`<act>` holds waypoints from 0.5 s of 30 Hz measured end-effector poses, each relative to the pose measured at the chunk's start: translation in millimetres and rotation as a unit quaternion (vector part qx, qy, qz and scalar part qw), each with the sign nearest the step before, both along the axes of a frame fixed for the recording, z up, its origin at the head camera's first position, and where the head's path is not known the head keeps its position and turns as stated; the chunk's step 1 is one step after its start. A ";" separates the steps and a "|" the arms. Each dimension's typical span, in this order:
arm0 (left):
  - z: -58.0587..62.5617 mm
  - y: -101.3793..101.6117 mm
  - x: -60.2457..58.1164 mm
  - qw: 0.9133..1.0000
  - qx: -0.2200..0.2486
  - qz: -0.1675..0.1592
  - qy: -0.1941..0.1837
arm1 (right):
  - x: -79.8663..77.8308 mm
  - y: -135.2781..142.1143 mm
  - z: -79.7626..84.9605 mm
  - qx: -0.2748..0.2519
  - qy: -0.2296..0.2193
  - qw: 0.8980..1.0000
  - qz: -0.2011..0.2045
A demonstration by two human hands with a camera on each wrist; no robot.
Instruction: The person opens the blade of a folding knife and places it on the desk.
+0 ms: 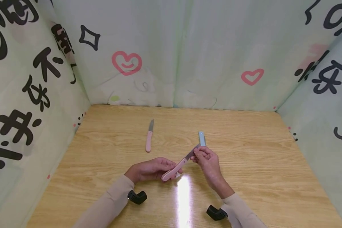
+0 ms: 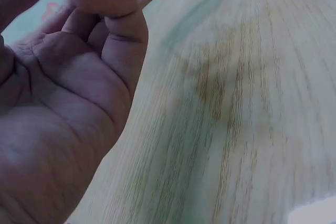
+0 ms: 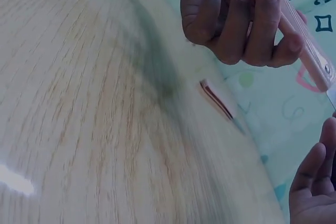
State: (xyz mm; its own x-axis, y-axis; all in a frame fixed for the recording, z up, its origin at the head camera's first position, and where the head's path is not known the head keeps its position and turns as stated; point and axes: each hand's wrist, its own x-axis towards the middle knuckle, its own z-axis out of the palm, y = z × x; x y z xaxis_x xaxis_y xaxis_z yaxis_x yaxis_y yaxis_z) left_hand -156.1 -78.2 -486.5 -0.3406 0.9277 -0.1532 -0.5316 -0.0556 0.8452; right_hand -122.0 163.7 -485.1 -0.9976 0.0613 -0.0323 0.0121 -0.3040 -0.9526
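Observation:
A pink-handled folding knife (image 1: pixel 175 170), its blade swung out, is held between both hands in the head view. My left hand (image 1: pixel 152 169) grips the handle, fingers curled round it. At the blade (image 1: pixel 190 155), the thumb and fingers of my right hand (image 1: pixel 210 164) pinch the metal near its tip. In the right wrist view, the pink handle (image 3: pixel 304 38) shows in the left hand (image 3: pixel 236 22), with the right hand's fingers (image 3: pixel 310 171) close to the blade. The left wrist view shows mostly the left palm (image 2: pixel 63 87); the knife is largely hidden there.
A second pink-handled knife (image 1: pixel 149 141) lies opened on the wooden table (image 1: pixel 245 142), back left of the hands. Just beyond the right hand is a blue-handled knife (image 1: pixel 201 138), partly overlapped by it. Printed curtains (image 1: pixel 171 53) enclose the table's back and sides.

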 end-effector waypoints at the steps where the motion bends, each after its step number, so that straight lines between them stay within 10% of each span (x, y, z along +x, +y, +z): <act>1: -0.1 0.2 0.0 1.000 0.000 0.000 0.004 | 0.4 0.1 0.5 -0.009 0.000 1.000 0.009; 10: -0.7 9.0 2.7 0.998 0.009 0.018 0.058 | -1.2 -0.7 2.2 -0.052 -0.019 0.995 0.077; 15: 3.2 17.7 -1.3 0.984 -0.087 0.107 0.111 | -2.7 0.7 -3.2 0.053 -0.037 0.998 0.029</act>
